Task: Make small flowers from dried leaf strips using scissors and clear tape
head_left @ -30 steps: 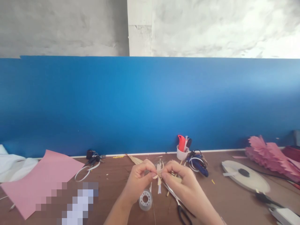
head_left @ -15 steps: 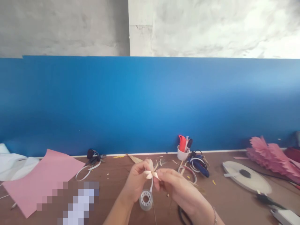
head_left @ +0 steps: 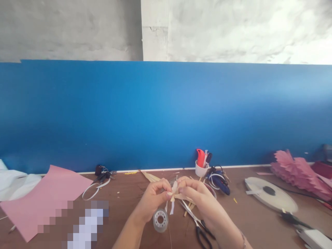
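Now, small cream ribbon bow (head_left: pixel 174 191), trailing tails, pinched between left hand (head_left: pixel 153 197) and right hand (head_left: pixel 197 200)

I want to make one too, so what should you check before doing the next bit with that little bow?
1. Both hands on the piece: ok. The left hand and right hand pinch the small cream ribbon bow between their fingers.
2. Bow lifted off the brown wooden table: ok, it is held above it.
3. Clear roll of sticky tape close by: ok, just below the left hand.
4. Black-handled scissors close by: ok, lying under the right hand.
5. Bow tied tight in the middle: cannot tell, the fingers cover it.
6. Pink paper sheet out of the way: ok, far to the left.
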`<state>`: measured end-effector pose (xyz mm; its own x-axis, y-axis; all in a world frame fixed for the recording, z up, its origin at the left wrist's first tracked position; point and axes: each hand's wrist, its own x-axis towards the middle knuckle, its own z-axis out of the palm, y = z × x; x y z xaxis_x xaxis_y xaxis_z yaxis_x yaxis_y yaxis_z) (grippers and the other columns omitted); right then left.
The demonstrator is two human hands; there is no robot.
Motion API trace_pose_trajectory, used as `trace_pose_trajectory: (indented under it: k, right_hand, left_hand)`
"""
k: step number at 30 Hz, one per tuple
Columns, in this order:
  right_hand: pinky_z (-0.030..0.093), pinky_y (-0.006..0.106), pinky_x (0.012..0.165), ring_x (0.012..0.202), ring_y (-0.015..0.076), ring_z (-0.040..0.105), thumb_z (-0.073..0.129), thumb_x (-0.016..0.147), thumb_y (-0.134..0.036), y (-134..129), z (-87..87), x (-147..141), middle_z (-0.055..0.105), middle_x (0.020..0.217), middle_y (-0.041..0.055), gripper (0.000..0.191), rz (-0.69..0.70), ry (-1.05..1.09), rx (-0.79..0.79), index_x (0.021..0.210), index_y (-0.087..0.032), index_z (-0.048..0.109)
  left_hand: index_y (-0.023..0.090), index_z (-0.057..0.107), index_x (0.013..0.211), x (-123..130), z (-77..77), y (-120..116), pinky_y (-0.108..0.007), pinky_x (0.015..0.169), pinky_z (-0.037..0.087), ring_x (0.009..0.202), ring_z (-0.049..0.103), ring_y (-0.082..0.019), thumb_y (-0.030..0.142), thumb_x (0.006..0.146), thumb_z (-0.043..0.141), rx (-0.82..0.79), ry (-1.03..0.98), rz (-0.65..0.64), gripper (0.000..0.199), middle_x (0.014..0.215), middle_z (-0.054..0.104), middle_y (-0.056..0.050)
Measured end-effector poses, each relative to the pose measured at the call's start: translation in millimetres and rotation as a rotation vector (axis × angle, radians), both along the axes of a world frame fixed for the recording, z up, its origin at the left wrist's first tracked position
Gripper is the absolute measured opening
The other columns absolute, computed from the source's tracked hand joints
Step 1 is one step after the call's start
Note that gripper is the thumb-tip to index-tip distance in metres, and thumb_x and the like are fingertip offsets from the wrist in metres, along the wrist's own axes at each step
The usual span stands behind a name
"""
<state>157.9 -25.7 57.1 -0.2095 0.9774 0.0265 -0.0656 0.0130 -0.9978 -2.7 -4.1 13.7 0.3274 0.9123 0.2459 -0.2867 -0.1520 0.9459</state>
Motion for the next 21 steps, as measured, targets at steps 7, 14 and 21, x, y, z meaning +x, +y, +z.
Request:
trace_pose_trajectory:
  k: [7, 14, 21]
  right_hand:
    - [0.038, 0.026, 0.063, 0.069, 0.0155, 0.048, 0.059, 0.069, -0.026, 8.4, -11.7, 0.5, 0.057, 0.07, 0.0012, 0.013, 0.174, 0.226, -0.164, 0.061, -0.017, 0.064]
    - [0.041, 0.031, 0.077, 0.089, 0.0216, 0.054, 0.056, 0.078, -0.05, 4.2, -0.8, 4.3, 0.063, 0.096, 0.0043, 0.031, -0.143, -0.126, 0.12, 0.076, -0.021, 0.068]
    - [0.042, 0.027, 0.069, 0.073, 0.0163, 0.053, 0.067, 0.07, -0.036, 5.4, -8.6, 0.8, 0.062, 0.089, 0.0046, 0.02, 0.04, 0.13, -0.089, 0.065, -0.017, 0.065]
  left_hand:
    - [0.016, 0.06, 0.057, 9.3, -8.2, 0.3, -0.027, 0.071, 0.035, 0.069, 0.044, -0.014, 0.044, 0.056, 0.082, -0.161, -0.237, -0.076, 0.035, 0.067, 0.048, 0.002]
    - [0.015, 0.061, 0.055, 2.5, -13.6, 4.0, -0.026, 0.065, 0.033, 0.064, 0.043, -0.013, 0.041, 0.055, 0.083, -0.177, -0.131, -0.038, 0.034, 0.066, 0.052, 0.001]
    - [0.015, 0.06, 0.054, 3.2, -9.6, 0.9, -0.026, 0.063, 0.034, 0.064, 0.043, -0.013, 0.047, 0.058, 0.08, -0.098, -0.084, -0.1, 0.038, 0.066, 0.046, 0.0]
